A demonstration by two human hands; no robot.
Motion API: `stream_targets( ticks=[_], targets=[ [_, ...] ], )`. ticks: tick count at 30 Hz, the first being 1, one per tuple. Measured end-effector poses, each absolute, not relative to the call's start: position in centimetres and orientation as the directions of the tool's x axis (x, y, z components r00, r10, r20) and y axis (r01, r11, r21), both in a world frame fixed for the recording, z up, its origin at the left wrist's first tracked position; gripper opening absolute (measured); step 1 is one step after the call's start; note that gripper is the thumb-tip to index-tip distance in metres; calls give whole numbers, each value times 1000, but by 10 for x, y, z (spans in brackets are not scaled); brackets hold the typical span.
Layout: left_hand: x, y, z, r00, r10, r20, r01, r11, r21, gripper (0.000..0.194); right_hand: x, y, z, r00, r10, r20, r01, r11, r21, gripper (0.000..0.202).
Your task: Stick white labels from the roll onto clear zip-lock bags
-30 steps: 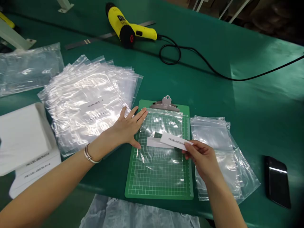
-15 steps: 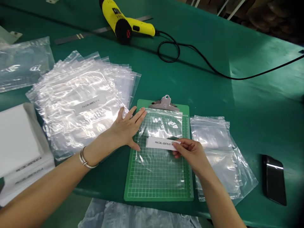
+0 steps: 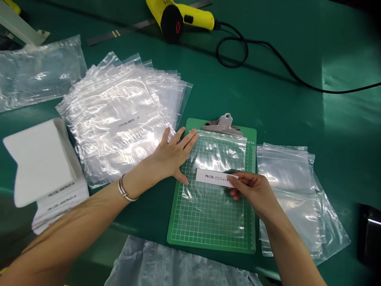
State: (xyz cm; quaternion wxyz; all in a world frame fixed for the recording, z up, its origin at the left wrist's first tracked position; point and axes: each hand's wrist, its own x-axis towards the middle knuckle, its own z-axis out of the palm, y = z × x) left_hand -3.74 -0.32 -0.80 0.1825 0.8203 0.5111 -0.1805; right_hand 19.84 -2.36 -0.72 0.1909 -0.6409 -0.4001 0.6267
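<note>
A clear zip bag (image 3: 214,214) lies on a green gridded clipboard (image 3: 250,238), its zip end near the metal clip (image 3: 224,125). My left hand (image 3: 171,157) is spread flat, its fingertips at the upper left edge of the bag and clipboard. Between the thumb and fingers of my right hand (image 3: 250,186) is the right end of a white printed label (image 3: 211,177), held over the middle of the bag. To the left lies a fanned pile of clear bags (image 3: 119,95), the top one with a label on it.
Folded white label strips (image 3: 41,159) sit at the left. More clear bags (image 3: 288,206) lie right of the clipboard, beside a black phone (image 3: 370,234). A yellow heat tool (image 3: 196,18) with a black cord (image 3: 285,63) is at the back.
The whole view has shifted, so the table things appear further right. My left hand stays spread at the bag's edge, and my right hand still holds the label over the bag.
</note>
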Motion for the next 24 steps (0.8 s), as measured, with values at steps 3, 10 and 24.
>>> stream_targets(
  ticks=[3,10,24],
  targets=[
    [-37,-3,-7,411,775,-480,907,-401,130,124,199,-24,-8,-102,753,-650,281,-605,-745,35],
    [-38,-2,-7,401,765,-504,911,-389,135,126,198,-26,-11,-63,751,-657,272,-620,-735,36],
    [-37,-3,-9,417,775,-476,907,-389,162,129,199,-26,-13,-65,764,-642,295,-600,-744,33]
  ],
)
